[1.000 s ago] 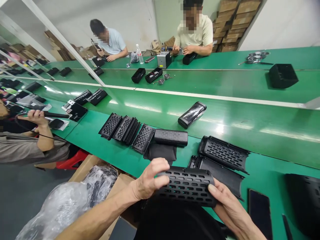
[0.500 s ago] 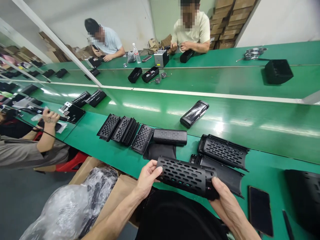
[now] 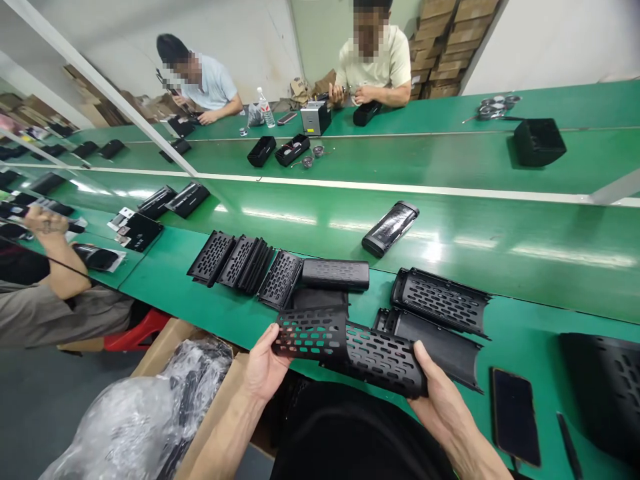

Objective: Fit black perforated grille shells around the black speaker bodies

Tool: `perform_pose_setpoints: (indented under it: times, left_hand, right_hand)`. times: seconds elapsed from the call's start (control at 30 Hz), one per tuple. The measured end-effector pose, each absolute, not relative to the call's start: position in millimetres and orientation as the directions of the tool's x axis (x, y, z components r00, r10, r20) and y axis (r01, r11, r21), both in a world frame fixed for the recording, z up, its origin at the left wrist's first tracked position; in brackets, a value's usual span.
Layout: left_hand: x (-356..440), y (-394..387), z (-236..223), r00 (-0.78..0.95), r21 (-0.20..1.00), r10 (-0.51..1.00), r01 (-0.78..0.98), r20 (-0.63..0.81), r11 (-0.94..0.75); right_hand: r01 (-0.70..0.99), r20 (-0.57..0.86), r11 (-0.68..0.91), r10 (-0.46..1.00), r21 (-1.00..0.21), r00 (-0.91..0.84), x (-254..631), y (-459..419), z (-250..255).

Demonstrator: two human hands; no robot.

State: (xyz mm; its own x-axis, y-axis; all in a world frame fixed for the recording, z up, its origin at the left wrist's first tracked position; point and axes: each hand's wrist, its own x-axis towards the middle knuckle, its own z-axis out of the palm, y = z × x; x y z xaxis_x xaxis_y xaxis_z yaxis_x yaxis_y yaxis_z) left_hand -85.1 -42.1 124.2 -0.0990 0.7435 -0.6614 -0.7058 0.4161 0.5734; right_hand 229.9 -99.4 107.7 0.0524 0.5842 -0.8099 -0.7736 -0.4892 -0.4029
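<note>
My left hand (image 3: 267, 360) grips the left end of a black slotted cover (image 3: 313, 333); green table shows through its slots. My right hand (image 3: 433, 380) holds the right end of a second black slotted cover (image 3: 385, 357). The two covers overlap near the middle, above the bench edge and my lap. Just behind them lie a flat black piece (image 3: 320, 298) and a black oblong case (image 3: 336, 274). Stacked slotted covers (image 3: 240, 263) stand to the left. On the right rest another slotted cover (image 3: 445, 300) and a smooth curved shell (image 3: 437, 347).
A phone (image 3: 515, 417), a black pen-like tool (image 3: 569, 447) and a large black housing (image 3: 600, 393) lie at right. A glossy black unit (image 3: 391, 229) sits on the green belt. An open carton (image 3: 215, 407) with plastic-wrapped parts stands lower left. Co-workers sit opposite and at left.
The covers, nested together before, have been slid apart lengthwise: my left hand has moved left with one, while my right hand keeps the other. The left co-worker's hand has moved left.
</note>
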Motion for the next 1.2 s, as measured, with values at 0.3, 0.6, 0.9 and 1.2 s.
perform_pose_setpoints:
  times: [0.3, 0.6, 0.9, 1.2]
  left_hand:
    - [-56, -58, 125, 0.069, 0.666, 0.803, -0.519, -0.592, 0.536]
    - [-55, -58, 121, 0.22, 0.688, 0.812, -0.44, -0.54, 0.577]
    - [-112, -41, 117, 0.005, 0.527, 0.768, -0.725, -0.64, 0.444]
    - [-79, -56, 113, 0.175, 0.552, 0.775, -0.608, -0.607, 0.57]
  right_hand:
    - [-0.717, -0.736, -0.489, 0.675, -0.497, 0.05, 221, -99, 117]
    - [-0.657, -0.697, -0.474, 0.708, -0.586, 0.112, 218, -102, 125]
    - [-0.728, -0.747, -0.402, 0.626, -0.556, 0.224, 227, -100, 115]
    - [-0.634, -0.658, -0.441, 0.74, -0.635, 0.143, 213, -99, 126]
